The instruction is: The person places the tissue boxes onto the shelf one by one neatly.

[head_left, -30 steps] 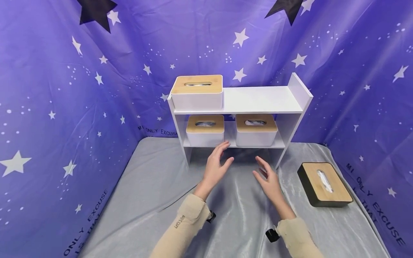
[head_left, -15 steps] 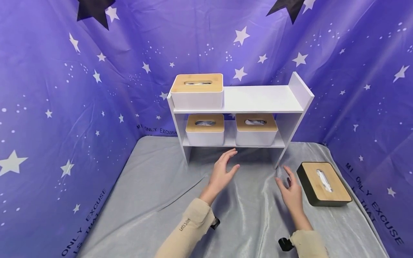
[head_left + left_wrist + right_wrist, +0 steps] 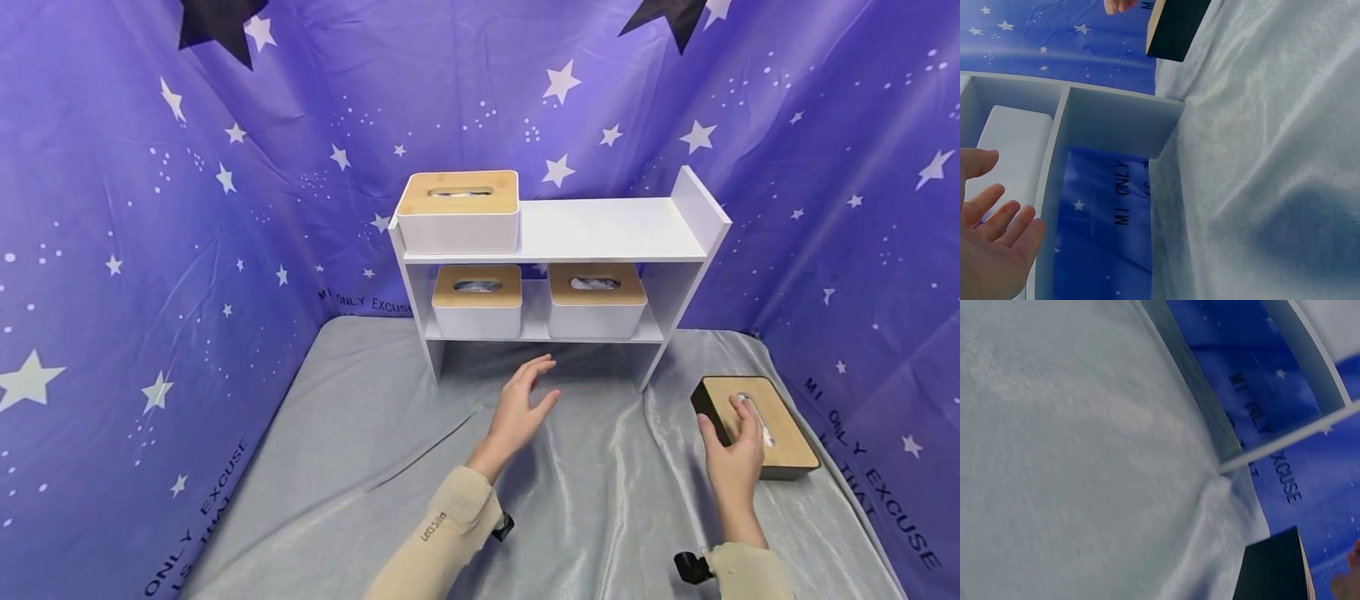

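My right hand hovers over the left part of a dark tissue box with a bamboo lid, its fingers parted and relaxed. That box lies on the grey cloth at the right; its dark side shows in the right wrist view. Before the white shelf, my left hand is held in the air with loose fingers and nothing in them. White tissue boxes with bamboo lids stand on the shelf: one at the top left, one at the lower left, one at the lower right.
Grey cloth covers the surface under the shelf and the dark box. A purple star-printed curtain hangs at the back and both sides. The shelf's raised right side panel stands above its top board.
My right hand has moved right, from in front of the shelf to over the dark tissue box. My left hand has drawn back slightly toward me and to the right. The boxes stay put.
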{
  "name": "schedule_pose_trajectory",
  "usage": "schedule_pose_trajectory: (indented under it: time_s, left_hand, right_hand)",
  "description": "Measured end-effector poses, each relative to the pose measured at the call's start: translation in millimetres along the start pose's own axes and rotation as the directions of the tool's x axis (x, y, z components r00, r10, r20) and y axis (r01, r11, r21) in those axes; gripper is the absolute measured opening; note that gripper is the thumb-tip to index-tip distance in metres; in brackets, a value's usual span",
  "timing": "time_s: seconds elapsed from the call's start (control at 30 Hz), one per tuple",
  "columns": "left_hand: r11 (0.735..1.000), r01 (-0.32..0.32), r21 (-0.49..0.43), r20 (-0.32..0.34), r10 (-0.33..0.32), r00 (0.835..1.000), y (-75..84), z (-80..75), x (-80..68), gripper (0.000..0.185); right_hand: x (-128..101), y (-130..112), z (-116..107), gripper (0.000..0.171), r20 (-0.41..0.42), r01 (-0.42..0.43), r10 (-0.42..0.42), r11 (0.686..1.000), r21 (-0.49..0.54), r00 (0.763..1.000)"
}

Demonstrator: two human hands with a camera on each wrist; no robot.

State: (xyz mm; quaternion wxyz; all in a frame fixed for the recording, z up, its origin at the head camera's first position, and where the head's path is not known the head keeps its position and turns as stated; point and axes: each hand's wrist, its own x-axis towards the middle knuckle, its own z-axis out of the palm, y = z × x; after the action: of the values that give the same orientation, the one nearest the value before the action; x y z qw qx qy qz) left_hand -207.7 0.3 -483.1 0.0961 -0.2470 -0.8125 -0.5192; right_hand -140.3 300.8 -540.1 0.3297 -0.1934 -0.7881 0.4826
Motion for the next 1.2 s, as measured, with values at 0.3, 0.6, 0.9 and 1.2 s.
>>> schedule_pose_trajectory:
  time_s: [0.3, 0.6, 0.9, 1.2]
  left_hand:
    - [0.998, 0.061, -0.017, 0.026, -0.06, 0.998, -5.2, 0.9, -5.0, 0.043]
    - [0.997, 0.08, -0.018, 0.02, -0.08, 0.997, -10.8, 0.9, -9.8, 0.041]
    - [0.995, 0.101, -0.024, 0.016, -0.1, 0.995, -14.5, 1.8, -12.7, 0.039]
    - [0.993, 0.118, -0.026, 0.026, -0.117, 0.993, -17.4, 3.1, -14.8, 0.039]
  right_hand:
    - [11.3, 12.1, -19.0, 0.068, -0.213, -0.073, 0.085, 0.995, 0.065, 0.973]
    - [19.1, 25.8, -34.2, 0.082, -0.299, -0.145, 0.17, 0.984, 0.106, 0.939]
    - [13.8, 44.1, -42.5, 0.089, -0.292, -0.212, 0.23, 0.973, 0.091, 0.928]
    - [8.5, 63.1, -43.8, 0.105, -0.174, -0.372, 0.384, 0.923, 0.098, 0.907]
